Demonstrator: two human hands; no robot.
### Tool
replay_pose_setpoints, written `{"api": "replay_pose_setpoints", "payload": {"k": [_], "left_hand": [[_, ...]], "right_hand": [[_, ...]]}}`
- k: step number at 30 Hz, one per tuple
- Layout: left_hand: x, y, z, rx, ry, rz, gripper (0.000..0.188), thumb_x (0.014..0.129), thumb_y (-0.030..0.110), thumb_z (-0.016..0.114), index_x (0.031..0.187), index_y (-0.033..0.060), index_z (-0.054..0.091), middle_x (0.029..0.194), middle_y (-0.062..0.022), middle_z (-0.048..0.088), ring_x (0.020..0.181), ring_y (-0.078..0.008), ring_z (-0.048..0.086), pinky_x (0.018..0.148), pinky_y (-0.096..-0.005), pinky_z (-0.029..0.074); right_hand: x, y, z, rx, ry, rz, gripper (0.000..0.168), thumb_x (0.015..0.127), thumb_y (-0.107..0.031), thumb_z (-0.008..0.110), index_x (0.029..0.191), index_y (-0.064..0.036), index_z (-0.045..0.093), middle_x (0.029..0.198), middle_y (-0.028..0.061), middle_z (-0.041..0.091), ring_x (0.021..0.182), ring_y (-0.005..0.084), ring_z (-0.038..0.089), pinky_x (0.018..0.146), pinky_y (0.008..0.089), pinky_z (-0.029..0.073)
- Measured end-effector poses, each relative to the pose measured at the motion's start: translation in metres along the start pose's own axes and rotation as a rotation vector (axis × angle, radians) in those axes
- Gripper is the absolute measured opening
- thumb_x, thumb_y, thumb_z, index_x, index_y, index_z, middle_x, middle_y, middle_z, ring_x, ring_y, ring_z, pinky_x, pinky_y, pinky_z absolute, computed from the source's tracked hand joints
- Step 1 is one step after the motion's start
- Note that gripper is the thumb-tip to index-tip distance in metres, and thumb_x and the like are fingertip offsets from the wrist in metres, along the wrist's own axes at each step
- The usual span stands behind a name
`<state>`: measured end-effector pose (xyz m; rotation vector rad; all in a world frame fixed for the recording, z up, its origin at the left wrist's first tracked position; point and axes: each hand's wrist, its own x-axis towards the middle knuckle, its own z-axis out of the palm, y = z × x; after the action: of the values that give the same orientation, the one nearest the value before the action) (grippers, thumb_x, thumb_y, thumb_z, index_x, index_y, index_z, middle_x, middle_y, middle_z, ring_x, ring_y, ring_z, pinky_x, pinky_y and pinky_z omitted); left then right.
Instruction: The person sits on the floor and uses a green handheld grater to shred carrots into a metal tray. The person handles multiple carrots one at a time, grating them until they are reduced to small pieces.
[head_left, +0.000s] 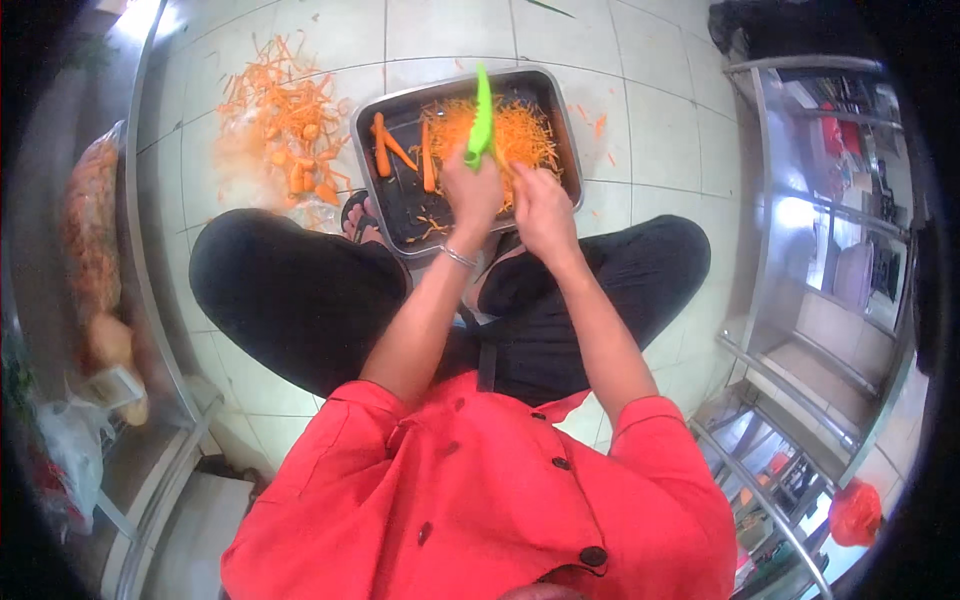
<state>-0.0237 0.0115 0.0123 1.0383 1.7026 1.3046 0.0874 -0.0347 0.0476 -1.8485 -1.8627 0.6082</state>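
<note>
My left hand is closed around the lower end of a bright green hand-held peeler or shredder, which points away from me and is slightly blurred. Close beside it, my right hand grips a carrot, mostly hidden by the fingers. Both hands are over a dark-lined metal tray on the floor. Shredded carrot is heaped in its right part, partly behind the hands. Several whole peeled carrots lie at the tray's left side.
Carrot peelings and ends are piled on the tiled floor left of the tray, partly on clear plastic. A metal shelf with a long plastic-wrapped bundle stands at left. Metal racks stand at right. My bent knees flank the tray.
</note>
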Motion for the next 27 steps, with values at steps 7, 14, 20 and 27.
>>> {"api": "replay_pose_setpoints", "payload": {"k": [7,14,20,27], "left_hand": [[0.003,-0.003,-0.004,-0.014,-0.014,-0.044,0.02,0.082,0.004,0.059,0.1,-0.0014,0.068,0.073,-0.0196,0.066,0.069,-0.029,0.068,0.064,-0.0417,0.049],[0.002,0.0,-0.004,-0.037,-0.031,-0.076,0.022,0.082,0.003,0.058,0.101,-0.0023,0.069,0.078,-0.0167,0.069,0.072,-0.0249,0.067,0.068,-0.0394,0.05],[-0.006,-0.001,0.003,-0.114,-0.049,-0.041,0.026,0.082,0.001,0.056,0.105,-0.0022,0.067,0.078,-0.0117,0.07,0.069,-0.0182,0.065,0.065,-0.0362,0.05],[-0.01,-0.007,0.005,-0.012,-0.036,-0.029,0.021,0.08,0.002,0.058,0.098,-0.0025,0.068,0.079,-0.0209,0.067,0.073,-0.0309,0.068,0.069,-0.0415,0.05]], "right_hand": [[0.005,0.002,-0.003,0.057,-0.039,-0.019,0.027,0.094,-0.012,0.058,0.119,-0.004,0.065,0.099,0.0219,0.064,0.095,0.0405,0.063,0.084,0.0483,0.051],[0.011,0.009,-0.003,0.037,-0.068,-0.025,0.029,0.095,-0.014,0.056,0.121,-0.006,0.065,0.1,0.0217,0.064,0.097,0.0407,0.063,0.085,0.0482,0.05],[0.024,0.022,0.011,0.005,0.065,-0.041,0.028,0.094,-0.013,0.059,0.12,-0.004,0.065,0.106,0.0219,0.065,0.099,0.04,0.063,0.087,0.0467,0.051],[0.032,0.018,0.006,-0.014,0.07,0.0,0.028,0.094,-0.012,0.058,0.121,-0.005,0.063,0.109,0.0199,0.065,0.103,0.0398,0.063,0.088,0.0467,0.051]]}}
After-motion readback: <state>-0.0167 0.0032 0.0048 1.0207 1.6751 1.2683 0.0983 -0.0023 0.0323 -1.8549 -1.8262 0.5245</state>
